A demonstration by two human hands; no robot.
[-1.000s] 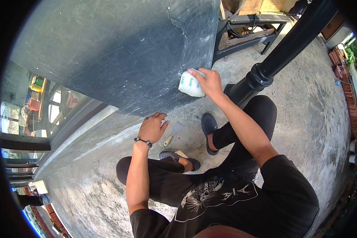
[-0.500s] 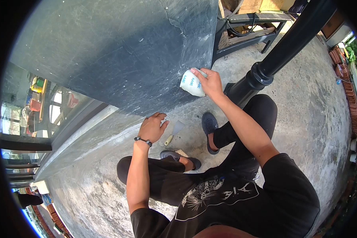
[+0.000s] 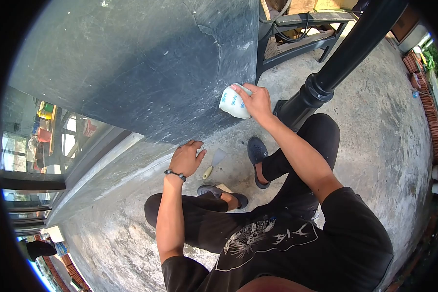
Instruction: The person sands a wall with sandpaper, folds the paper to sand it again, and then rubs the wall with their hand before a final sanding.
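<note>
My right hand (image 3: 258, 103) grips a folded piece of sandpaper (image 3: 234, 102), its pale back printed with blue "AA60" marks. The sandpaper lies against the lower right part of a dark grey wall panel (image 3: 131, 73), close to the panel's side edge. Near the panel's bottom edge hovers my left hand (image 3: 185, 158), fingers loosely bent and apart, with nothing in it. A scraper (image 3: 214, 163) with a pale handle and a wide blade rests on the concrete floor, just right of my left hand.
A thick black pipe (image 3: 321, 82) rises from the floor at the right of the panel. Behind it stands a dark bench frame (image 3: 306, 44) with cables and wood. Window glass (image 3: 44, 131) is at the left. My shoes (image 3: 257, 155) are beside the scraper.
The view has shifted slightly, so the panel and bench sit a little further left. My right hand with the sandpaper stays at nearly the same spot; my left hand has hardly moved.
</note>
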